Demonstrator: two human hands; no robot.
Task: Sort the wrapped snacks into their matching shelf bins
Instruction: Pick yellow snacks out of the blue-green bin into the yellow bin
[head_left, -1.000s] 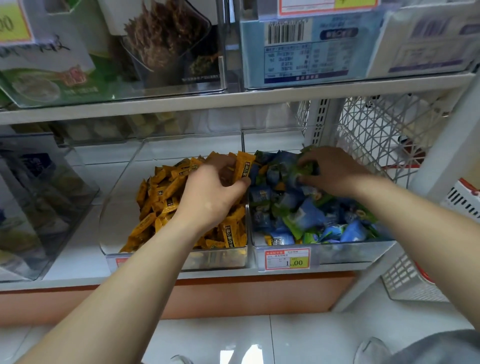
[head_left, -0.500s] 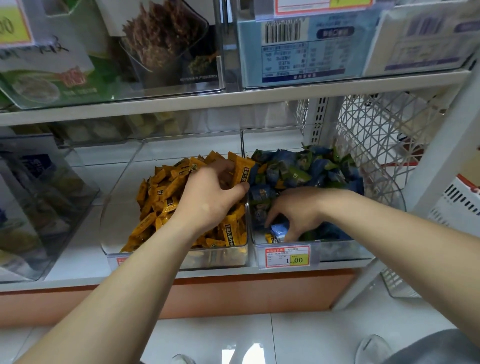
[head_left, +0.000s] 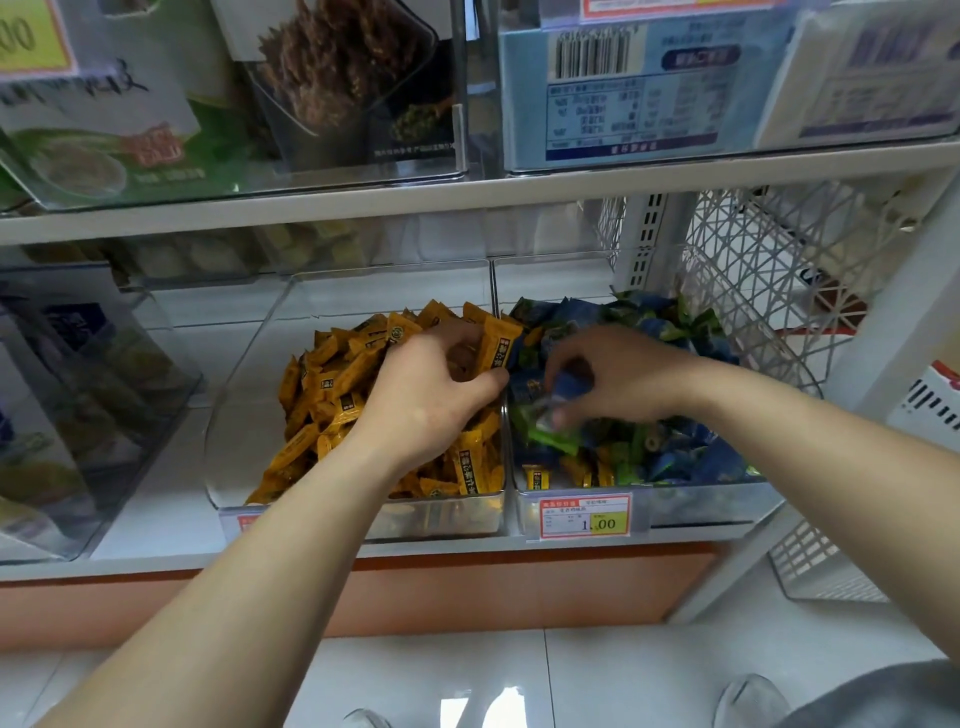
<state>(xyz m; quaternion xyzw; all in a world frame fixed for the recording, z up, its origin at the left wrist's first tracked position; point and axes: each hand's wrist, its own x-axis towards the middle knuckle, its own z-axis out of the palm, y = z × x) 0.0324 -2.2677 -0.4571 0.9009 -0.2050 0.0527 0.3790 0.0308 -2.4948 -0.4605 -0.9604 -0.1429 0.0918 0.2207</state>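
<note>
My right hand (head_left: 628, 379) has just moved. Half a second ago it was digging low at the front of the right bin (head_left: 701, 506), just above the price tag (head_left: 584, 515); now it sits higher, near the middle of that bin and close to the divider. Its fingers are curled down into the blue and green packets (head_left: 691, 457), and the fingertips (head_left: 558, 415) nip a wrapper or two. The hand is blurred with motion, so I cannot tell which packet it has.

The left hand (head_left: 436, 400) has barely shifted. It stays buried in the yellow packets (head_left: 332, 410) heaped in the left bin (head_left: 249, 374), hard against the divider, with its fingers curled round a clump near the top of the pile.

For the sort, I judge the right hand has come away from the front corner without what it should have been after — a few stray yellow packets (head_left: 537, 475) lie at the front of the right bin, just behind the tag, among the blue and green ones. They belong on the left. The job is well along, since each bin is mostly one colour — but those strays have yet to cross the divider.
</note>
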